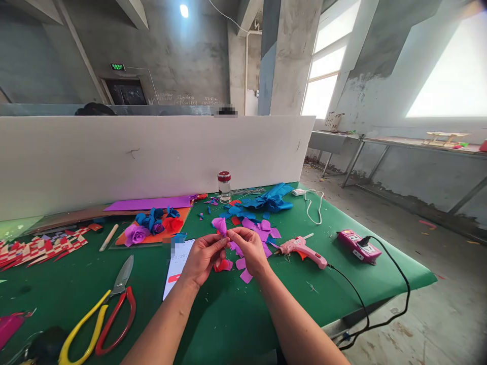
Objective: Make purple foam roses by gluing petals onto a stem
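Observation:
Between my two hands, above the green table, is a small purple paper flower [219, 224], its curled petal pointing up. My left hand [204, 257] pinches its base from the left. From the right, the fingertips of my right hand [248, 248] close on the same base. Loose purple paper petals [262, 233] lie just behind and under my hands, and red paper petals [223, 265] lie below them. A pink glue gun [302, 249] rests to the right of my right hand. Beside my left forearm lies a phone [178, 266] with a timer on its screen.
Red-and-yellow-handled scissors [120, 284] lie at left, near finished paper flowers [137, 234] on an orange sheet. Behind stand a red-lidded glass jar [224, 187], blue crepe paper [272, 198] and a white partition [152, 157]. A purple power strip [358, 246] with a black cord sits at right.

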### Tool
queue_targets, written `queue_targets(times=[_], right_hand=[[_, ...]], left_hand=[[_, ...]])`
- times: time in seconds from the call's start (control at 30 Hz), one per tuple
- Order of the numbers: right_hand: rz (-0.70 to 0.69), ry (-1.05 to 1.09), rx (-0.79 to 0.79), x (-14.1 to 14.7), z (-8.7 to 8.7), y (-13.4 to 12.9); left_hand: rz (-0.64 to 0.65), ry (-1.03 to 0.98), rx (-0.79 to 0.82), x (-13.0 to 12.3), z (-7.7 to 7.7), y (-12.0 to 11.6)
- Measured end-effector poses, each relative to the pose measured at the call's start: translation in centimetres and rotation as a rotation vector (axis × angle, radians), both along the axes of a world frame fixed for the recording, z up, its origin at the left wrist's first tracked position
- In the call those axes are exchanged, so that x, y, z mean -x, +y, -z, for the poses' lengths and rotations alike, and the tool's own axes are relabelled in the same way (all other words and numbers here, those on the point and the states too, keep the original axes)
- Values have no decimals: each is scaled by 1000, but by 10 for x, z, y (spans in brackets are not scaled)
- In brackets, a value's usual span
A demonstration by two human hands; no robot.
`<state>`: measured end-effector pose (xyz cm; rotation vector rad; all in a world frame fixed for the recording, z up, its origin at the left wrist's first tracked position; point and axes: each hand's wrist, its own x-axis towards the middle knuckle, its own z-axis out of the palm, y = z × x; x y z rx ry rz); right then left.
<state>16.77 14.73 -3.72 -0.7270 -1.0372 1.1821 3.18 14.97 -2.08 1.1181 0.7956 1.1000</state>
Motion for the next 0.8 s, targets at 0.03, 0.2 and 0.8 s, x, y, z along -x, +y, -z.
queue_targets(times=[0.03,0.2,0.8], right_hand=[[-12,-3,6,0,0,0],[-46,12,46,0,1,1],[-196,58,19,-4,6,4]], left_hand=[[-4,-1,-1,0,0,0],[-16,13,-4,-2,0,0],[35,94,-3,-1,5,-1]])
